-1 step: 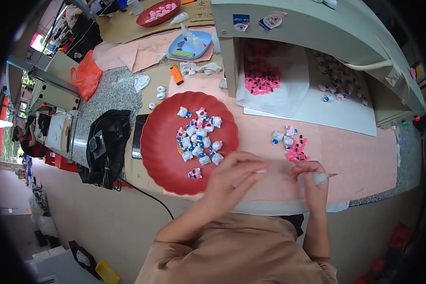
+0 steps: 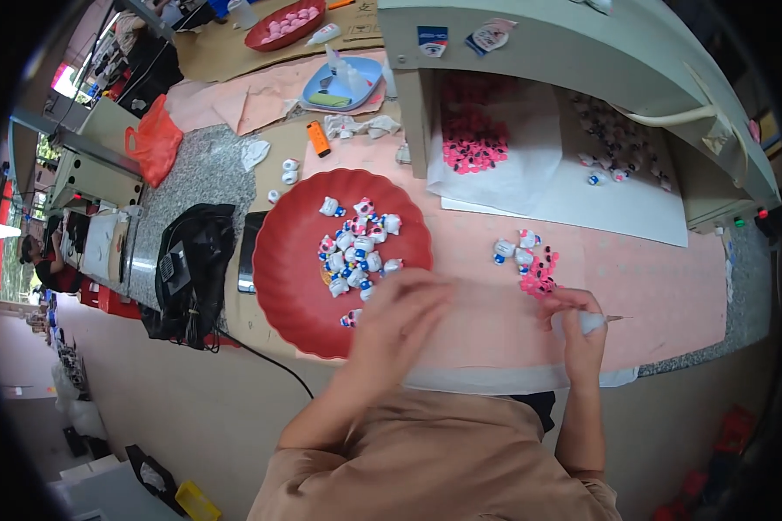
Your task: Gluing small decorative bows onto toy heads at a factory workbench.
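My left hand [image 2: 401, 323] is blurred by motion over the right edge of a red scalloped bowl [image 2: 278, 286]; whether its fingers hold anything is unclear. In the bowl lies a heap of small white cat figurines [image 2: 353, 252] with blue and pink parts. My right hand [image 2: 581, 347] is closed around a small translucent needle-tip bottle [image 2: 592, 323], its thin tip pointing right. The thumb and forefinger of that hand are close to a little pile of pink pieces with dark spots [image 2: 540, 276]. Several white-and-blue figurines [image 2: 524, 256] sit just beyond the pile.
A grey machine housing [image 2: 530, 43] arches over white sheets bearing pink pieces [image 2: 474, 149] and more figurines [image 2: 621, 161]. Behind the bowl are an orange lighter [image 2: 319, 139] and a blue tray [image 2: 372, 71] with bottles. A black bag [image 2: 191, 278] lies left. Another person [image 2: 48, 260] sits far left.
My left hand has swung left toward the bowl, blurring as it goes. The right hand still holds the bottle near the pink pile. The whole view has shifted slightly.
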Demonstrator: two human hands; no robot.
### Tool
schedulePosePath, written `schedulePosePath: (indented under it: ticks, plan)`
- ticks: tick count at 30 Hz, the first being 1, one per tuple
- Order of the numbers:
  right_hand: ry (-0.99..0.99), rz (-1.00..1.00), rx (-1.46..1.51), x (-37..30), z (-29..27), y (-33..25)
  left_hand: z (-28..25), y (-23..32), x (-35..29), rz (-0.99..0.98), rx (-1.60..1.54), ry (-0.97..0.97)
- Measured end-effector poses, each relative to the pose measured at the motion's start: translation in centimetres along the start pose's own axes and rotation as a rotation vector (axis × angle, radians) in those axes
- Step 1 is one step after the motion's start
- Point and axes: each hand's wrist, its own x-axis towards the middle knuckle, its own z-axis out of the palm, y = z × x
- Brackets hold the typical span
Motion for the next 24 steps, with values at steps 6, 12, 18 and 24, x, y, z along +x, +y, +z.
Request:
schedulePosePath:
  ticks: [6,12,18,24]
  plan:
    - [0.214,-0.084,-0.12,2.0,-2.9,2.5,0.7,-0.7,0.4,-0.058,0.319,0.237]
    - [0.195,-0.081,-0.037,1.3,-3.2,2.6,12.5,1.4,8.7,0.071,-0.087,-0.055]
    - [0.282,-0.037,0.095,0.9,-5.0,2.6,15.4,0.9,13.3,0.126,0.195,-0.073]
    - [0.177,-0.095,0.119,1.0,-5.3,2.8,12.4,-2.1,9.0,0.027,0.205,-0.176]
